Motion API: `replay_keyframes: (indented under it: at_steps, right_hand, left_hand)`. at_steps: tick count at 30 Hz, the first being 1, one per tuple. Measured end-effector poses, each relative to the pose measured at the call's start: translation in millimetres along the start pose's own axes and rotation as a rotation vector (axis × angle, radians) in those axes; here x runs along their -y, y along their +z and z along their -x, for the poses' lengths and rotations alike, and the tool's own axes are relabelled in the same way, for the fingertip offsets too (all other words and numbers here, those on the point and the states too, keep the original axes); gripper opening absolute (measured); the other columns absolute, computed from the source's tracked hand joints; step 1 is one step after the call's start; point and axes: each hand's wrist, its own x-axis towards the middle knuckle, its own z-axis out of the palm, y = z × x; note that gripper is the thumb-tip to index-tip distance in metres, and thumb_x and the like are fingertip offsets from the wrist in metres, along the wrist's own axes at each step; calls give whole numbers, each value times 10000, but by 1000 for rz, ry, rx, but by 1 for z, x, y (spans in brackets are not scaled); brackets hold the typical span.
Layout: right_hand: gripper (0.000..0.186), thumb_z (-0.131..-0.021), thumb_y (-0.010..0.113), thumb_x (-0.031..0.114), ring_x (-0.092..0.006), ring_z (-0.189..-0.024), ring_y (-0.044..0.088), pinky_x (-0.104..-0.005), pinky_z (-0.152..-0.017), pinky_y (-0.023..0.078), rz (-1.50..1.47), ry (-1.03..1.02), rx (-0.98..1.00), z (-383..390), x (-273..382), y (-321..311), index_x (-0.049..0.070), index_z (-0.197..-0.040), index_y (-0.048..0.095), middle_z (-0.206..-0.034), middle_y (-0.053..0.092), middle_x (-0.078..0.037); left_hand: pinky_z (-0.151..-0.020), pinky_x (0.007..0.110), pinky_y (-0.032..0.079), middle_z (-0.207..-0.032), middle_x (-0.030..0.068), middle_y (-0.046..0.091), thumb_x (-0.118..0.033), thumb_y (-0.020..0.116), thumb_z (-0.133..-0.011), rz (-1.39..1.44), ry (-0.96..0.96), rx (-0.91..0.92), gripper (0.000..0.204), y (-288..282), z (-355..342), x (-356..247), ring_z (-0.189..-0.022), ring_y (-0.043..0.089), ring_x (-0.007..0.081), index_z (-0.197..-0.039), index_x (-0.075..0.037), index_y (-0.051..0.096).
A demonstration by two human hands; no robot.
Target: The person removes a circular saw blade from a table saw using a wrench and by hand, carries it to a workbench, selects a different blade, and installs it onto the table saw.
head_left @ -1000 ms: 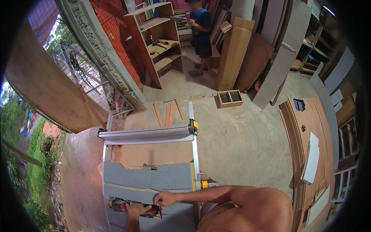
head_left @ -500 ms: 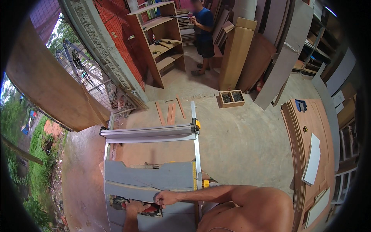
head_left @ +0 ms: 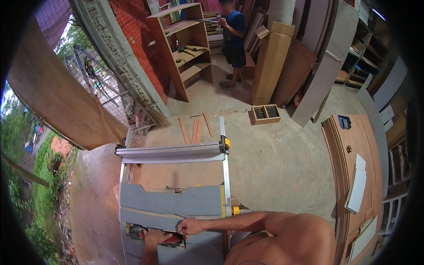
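The grey table saw (head_left: 176,198) lies in front of me, a long opening (head_left: 180,245) in its top showing dark and red parts inside. Over the opening's middle is my left hand (head_left: 154,236), fingers curled down against the parts; what they grip is hidden. At the opening's right end my right hand (head_left: 191,226) is closed, its fingertips pinched at the edge on something too small to make out. A thin dark rod (head_left: 170,213) slants across the top towards that hand.
The saw's rip fence (head_left: 172,152) spans the far rails. Beyond are wood strips (head_left: 194,130), a divided box of fasteners (head_left: 265,114) and a shelf unit (head_left: 187,53) with tools, where another person (head_left: 233,35) stands. Stacked panels (head_left: 353,176) lie at right.
The whole view has shifted very slightly. My hands stay at the opening in nearly the same pose; the other person has barely moved.
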Motion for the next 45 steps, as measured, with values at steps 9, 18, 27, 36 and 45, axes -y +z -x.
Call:
replay_keyframes:
  at_steps: [9, 18, 27, 36, 45]
  right_hand:
    - [142, -982, 614, 126, -129, -715, 713, -310, -696, 538, 5, -1, 2, 3, 6, -1, 2, -1002, 680, -763, 716, -50]
    - [147, -976, 617, 137, -129, -722, 713, -309, -700, 542, 8, -2, 4, 3, 4, -1, 9, -995, 688, -769, 714, -47]
    - [137, -982, 611, 133, -123, -713, 708, -307, -691, 540, 9, -7, -1, 0, 0, 0, 16, -972, 682, -754, 706, -35]
    - [117, -979, 612, 113, -120, -710, 705, -310, -688, 535, 25, -15, -9, 3, 3, 0, 16, -958, 672, -761, 698, -37]
    - [118, -973, 611, 105, -122, -709, 708, -307, -693, 535, 24, -13, -6, 3, 1, -1, 16, -981, 688, -773, 706, -43]
  left_hand:
    - [-1227, 660, 134, -1628, 47, 444, -795, 533, -885, 6, -42, 47, 717, -1, 0, -3, -1545, 230, 476, -1458, -369, 598]
    - [-1231, 647, 151, -1658, 135, 376, -818, 552, -854, -44, -25, 48, 902, 2, -13, -2, -1567, 203, 416, -1504, -193, 563]
    - [-1232, 634, 156, -1654, 139, 382, -866, 498, -846, -72, -21, 28, 956, 5, -9, -4, -1567, 202, 416, -1493, -166, 575]
    - [-1239, 617, 151, -1639, 142, 407, -881, 474, -847, -75, -20, 67, 972, 2, -8, -7, -1566, 206, 423, -1486, -156, 583]
    - [-1246, 599, 136, -1623, 148, 432, -858, 472, -871, -73, -98, 108, 953, -2, -8, -16, -1569, 203, 417, -1475, -130, 590]
